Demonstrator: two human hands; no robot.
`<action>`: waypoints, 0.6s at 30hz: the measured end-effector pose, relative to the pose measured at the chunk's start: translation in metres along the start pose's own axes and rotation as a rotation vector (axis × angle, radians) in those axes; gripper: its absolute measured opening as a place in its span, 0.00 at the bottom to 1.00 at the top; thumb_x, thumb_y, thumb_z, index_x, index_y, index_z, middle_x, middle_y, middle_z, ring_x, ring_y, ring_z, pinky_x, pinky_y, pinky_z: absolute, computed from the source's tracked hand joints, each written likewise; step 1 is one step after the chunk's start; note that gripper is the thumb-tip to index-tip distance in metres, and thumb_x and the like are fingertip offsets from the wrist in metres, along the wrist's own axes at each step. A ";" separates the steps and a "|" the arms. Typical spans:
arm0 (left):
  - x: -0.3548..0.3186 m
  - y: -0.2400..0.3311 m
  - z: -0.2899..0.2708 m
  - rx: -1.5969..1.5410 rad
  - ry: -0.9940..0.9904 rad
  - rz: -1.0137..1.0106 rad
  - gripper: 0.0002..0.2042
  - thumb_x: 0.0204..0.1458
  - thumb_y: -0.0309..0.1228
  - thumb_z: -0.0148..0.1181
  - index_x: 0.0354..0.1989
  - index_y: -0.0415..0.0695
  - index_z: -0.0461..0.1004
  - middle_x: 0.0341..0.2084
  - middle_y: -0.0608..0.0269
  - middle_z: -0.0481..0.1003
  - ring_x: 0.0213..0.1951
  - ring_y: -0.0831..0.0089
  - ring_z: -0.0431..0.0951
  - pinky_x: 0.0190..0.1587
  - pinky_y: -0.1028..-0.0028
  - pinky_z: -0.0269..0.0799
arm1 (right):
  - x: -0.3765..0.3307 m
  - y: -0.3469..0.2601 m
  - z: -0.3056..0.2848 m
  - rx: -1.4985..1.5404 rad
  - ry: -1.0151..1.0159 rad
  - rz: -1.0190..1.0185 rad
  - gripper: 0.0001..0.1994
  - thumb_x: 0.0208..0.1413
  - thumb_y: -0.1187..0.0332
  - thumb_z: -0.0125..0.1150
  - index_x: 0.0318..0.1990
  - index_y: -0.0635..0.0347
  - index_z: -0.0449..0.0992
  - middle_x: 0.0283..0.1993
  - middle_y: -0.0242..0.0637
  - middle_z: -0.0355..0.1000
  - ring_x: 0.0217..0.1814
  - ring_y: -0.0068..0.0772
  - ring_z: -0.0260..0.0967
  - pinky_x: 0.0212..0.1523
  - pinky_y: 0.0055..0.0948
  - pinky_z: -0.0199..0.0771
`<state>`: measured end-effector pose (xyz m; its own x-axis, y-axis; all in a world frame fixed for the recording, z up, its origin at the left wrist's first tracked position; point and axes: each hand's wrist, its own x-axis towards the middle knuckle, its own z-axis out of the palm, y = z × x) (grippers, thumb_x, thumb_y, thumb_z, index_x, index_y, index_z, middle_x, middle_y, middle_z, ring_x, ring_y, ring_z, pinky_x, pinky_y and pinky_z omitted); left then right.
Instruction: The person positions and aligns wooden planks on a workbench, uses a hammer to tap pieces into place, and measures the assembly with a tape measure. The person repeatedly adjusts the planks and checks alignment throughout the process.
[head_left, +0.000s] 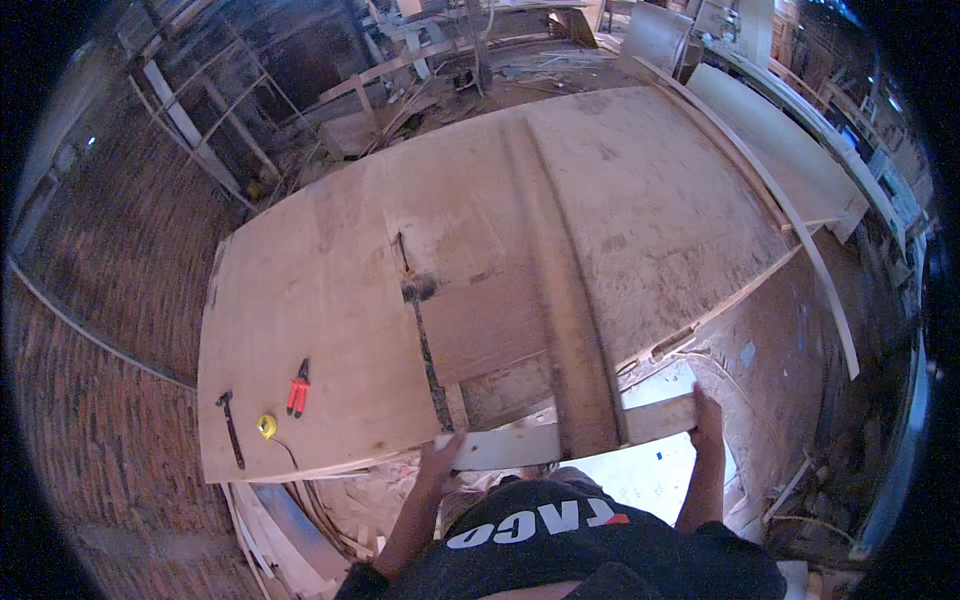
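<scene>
Plywood desk (pixel 330 300) carries our work, big worn sheet. We hold pale wood strip (pixel 520 445) along near edge, under long dark plank (pixel 565 300) that crosses it. Left hand (pixel 437 458) grips strip's left end, fingers curled over it; right hand (pixel 706 412) clasps right end. Two-ended hold keeps strip level. Hammer (pixel 230 428), red pliers (pixel 298 388), yellow tape measure (pixel 266 426) parked far left, well apart from both hands.
</scene>
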<state>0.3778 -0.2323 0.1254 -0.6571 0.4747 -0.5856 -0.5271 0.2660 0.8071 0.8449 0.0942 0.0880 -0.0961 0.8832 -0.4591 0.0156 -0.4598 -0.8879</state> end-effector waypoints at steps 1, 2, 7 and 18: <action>-0.011 0.022 0.035 0.168 -0.055 -0.101 0.22 0.56 0.39 0.73 0.49 0.35 0.76 0.41 0.54 0.80 0.36 0.64 0.83 0.37 0.62 0.84 | 0.003 0.005 -0.024 0.089 0.065 -0.158 0.19 0.67 0.53 0.63 0.49 0.61 0.76 0.42 0.38 0.77 0.43 0.34 0.77 0.45 0.36 0.80; -0.008 0.018 0.058 0.226 -0.171 -0.167 0.23 0.56 0.42 0.73 0.48 0.34 0.77 0.40 0.53 0.81 0.36 0.63 0.84 0.37 0.62 0.84 | 0.010 0.003 -0.050 0.194 0.095 -0.223 0.19 0.66 0.52 0.63 0.49 0.61 0.77 0.42 0.38 0.77 0.43 0.33 0.77 0.45 0.36 0.80; 0.032 -0.055 0.094 0.916 -0.827 -0.083 0.33 0.57 0.64 0.61 0.24 0.39 0.83 0.19 0.57 0.79 0.25 0.68 0.82 0.29 0.66 0.78 | 0.017 -0.083 -0.122 0.196 0.399 -0.303 0.26 0.66 0.47 0.61 0.54 0.62 0.81 0.50 0.39 0.79 0.48 0.35 0.77 0.48 0.38 0.79; 0.002 0.015 0.013 0.670 -0.390 0.171 0.22 0.56 0.49 0.67 0.36 0.38 0.85 0.25 0.57 0.83 0.26 0.70 0.82 0.35 0.67 0.78 | -0.013 -0.130 -0.078 -1.241 0.736 -0.831 0.26 0.66 0.45 0.61 0.50 0.62 0.85 0.46 0.45 0.84 0.43 0.46 0.82 0.42 0.40 0.80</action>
<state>0.3752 -0.2163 0.1373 -0.3979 0.7812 -0.4810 0.0823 0.5526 0.8294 0.9212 0.1499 0.2070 -0.0297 0.8509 0.5245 0.9675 0.1563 -0.1989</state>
